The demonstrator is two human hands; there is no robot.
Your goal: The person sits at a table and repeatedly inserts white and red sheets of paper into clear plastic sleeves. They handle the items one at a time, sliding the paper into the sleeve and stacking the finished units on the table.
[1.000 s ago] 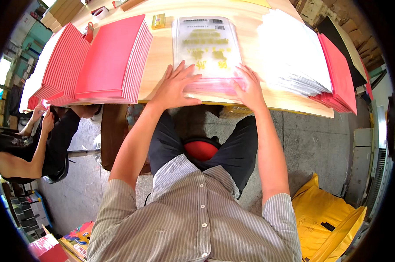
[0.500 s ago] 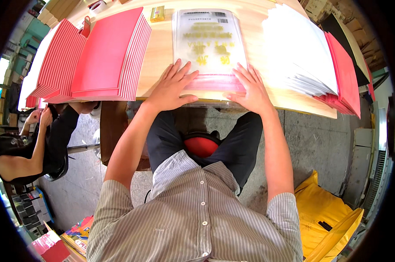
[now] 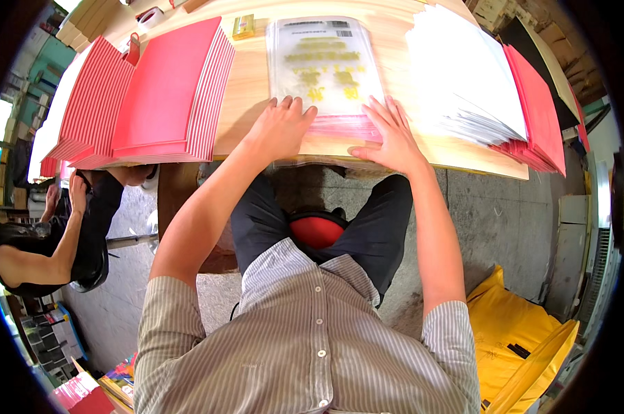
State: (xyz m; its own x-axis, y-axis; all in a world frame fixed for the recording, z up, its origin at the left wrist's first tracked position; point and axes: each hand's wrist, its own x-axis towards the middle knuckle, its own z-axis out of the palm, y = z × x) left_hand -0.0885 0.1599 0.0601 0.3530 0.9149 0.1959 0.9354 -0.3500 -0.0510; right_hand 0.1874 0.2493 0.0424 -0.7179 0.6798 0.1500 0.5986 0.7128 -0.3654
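Stack of clear plastic bags (image 3: pixel 319 69), yellow print, pink near edge, lying flat at middle of bench (image 3: pixel 246 86), near side; left hand (image 3: pixel 277 129) over stack's near left corner, fingers bent, cannot tell whether pinching; right hand (image 3: pixel 393 138) at near right corner, fingers spread, grasping nothing; farther left, tall red stacks (image 3: pixel 167 90); beyond them to right, small yellow box (image 3: pixel 244 27); right of bags, white sheets (image 3: pixel 464 76); left of bench, seated co-worker (image 3: pixel 33 255) in black
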